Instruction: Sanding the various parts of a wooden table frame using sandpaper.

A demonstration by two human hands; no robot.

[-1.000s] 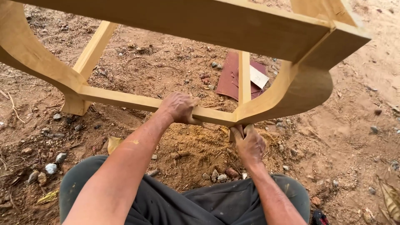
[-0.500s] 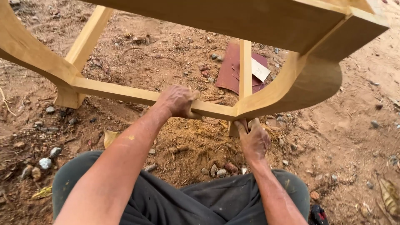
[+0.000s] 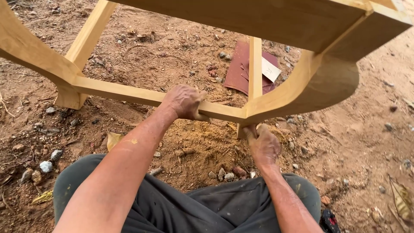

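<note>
The left hand (image 3: 185, 102) curls closed over a smooth, pale wooden rail (image 3: 129, 93) of the furniture frame (image 3: 276, 21). The right hand (image 3: 263, 144) grips the leg's foot (image 3: 242, 128) beneath the curved joint. The frame stands on gritty, stony dirt ground (image 3: 353, 138), reddish sandpaper sheets (image 3: 240, 69) lying beyond.

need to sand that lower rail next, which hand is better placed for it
Left, probably. The left hand already lies on the lower rail, while the right hand sits at the leg joint below.

Both hands (image 3: 186, 102) grip the wooden frame (image 3: 142, 96).
</note>
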